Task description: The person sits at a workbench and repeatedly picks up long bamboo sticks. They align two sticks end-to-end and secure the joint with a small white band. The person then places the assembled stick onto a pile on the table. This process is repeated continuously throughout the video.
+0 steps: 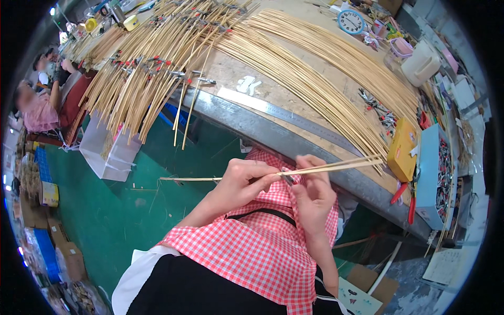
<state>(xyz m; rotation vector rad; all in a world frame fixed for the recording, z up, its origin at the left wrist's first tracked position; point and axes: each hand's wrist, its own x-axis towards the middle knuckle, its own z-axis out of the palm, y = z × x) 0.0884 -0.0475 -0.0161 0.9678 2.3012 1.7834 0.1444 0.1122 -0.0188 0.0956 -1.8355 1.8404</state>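
Note:
In front of my apron, my left hand (245, 179) pinches several thin bamboo strips (336, 166) between thumb and fingers. The strips run from beyond my left wrist to the table's edge at right, where their ends fan slightly apart. My right hand (315, 197) is closed beside the left, its fingers behind the strips. A small dark metal piece (287, 179) sits between its thumb and fingers, touching the strips; its exact kind is too small to tell.
Ahead stands a metal-edged table (220, 109) with long bamboo strips (310, 79), clipped bundles (142, 73) and a steel ruler (283, 114). At right are a yellow box (403, 149), red-handled pliers (412, 202) and a blue bin of clips (431, 173). Another person (42, 107) sits far left.

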